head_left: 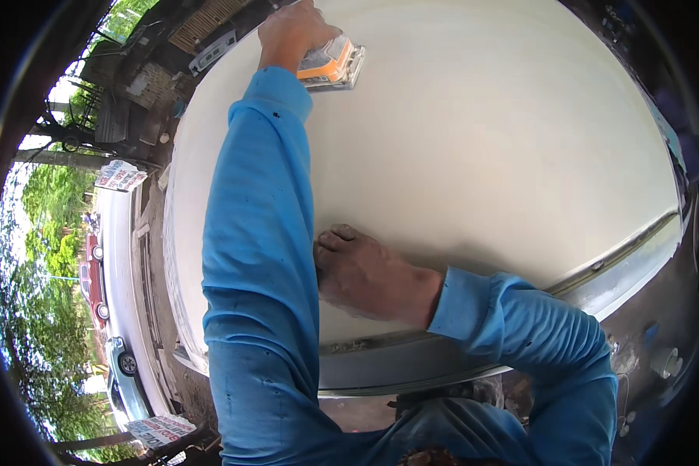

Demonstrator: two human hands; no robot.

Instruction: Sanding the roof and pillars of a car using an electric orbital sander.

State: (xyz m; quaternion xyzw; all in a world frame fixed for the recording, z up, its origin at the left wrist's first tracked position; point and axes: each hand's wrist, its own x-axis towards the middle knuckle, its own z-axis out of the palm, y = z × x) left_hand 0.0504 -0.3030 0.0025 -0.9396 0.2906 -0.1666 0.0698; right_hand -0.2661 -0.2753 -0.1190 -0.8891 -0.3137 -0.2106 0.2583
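A power sander (332,64), orange and grey with a flat pad, rests on a broad, pale cream vehicle panel (474,140). My left hand (295,33), at the end of a long outstretched arm, is closed over the sander's top at the panel's far left. Much nearer to me, my right hand (377,276) leans on the same surface with its fingers curled in. The left sleeve (260,256) covers part of those fingers, and whatever may be inside them is hidden. Smooth, dull paint covers the panel, which curves down at its sides.
A grooved trim strip (613,256) runs along the panel's near edge. Thin plastic sheeting (180,311) hangs on its left side. Beyond lie a road (124,256), a red vehicle (93,283), a teal car (124,377) and hand-lettered signs (121,176). A white container (665,362) stands at lower right.
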